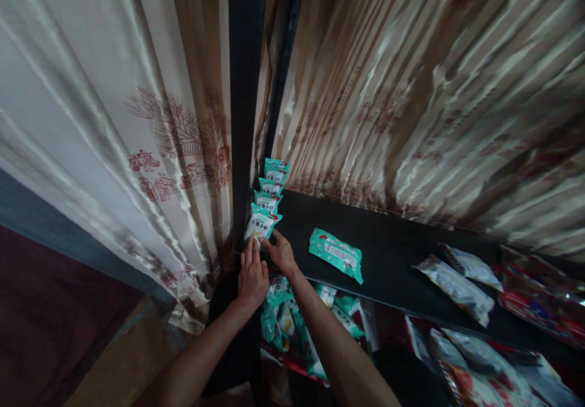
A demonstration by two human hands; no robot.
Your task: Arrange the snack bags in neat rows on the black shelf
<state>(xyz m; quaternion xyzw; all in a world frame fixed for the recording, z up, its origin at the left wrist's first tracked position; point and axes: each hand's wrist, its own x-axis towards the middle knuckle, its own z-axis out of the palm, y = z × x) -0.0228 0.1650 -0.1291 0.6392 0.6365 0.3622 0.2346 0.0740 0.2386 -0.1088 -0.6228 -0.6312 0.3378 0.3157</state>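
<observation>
At the left end of the dark shelf, several teal and white snack packets [269, 187] stand upright in a row, one behind another. The nearest snack packet [259, 224] leans back a little, its printed front facing me. My left hand [253, 276] grips its lower edge with fingers close together. My right hand [281, 253] pinches the lower right side, and part of its grip is hidden. To the right, one teal packet [337, 254] lies flat on the shelf.
Below the shelf edge is an open bag of teal packets [292, 322]. Silvery packets [457, 285] and red packages [539, 297] lie farther right on the shelf [393, 236]. Larger bags [479, 364] sit lower right. Patterned curtains [183, 120] and a dark post [247, 90] border the shelf.
</observation>
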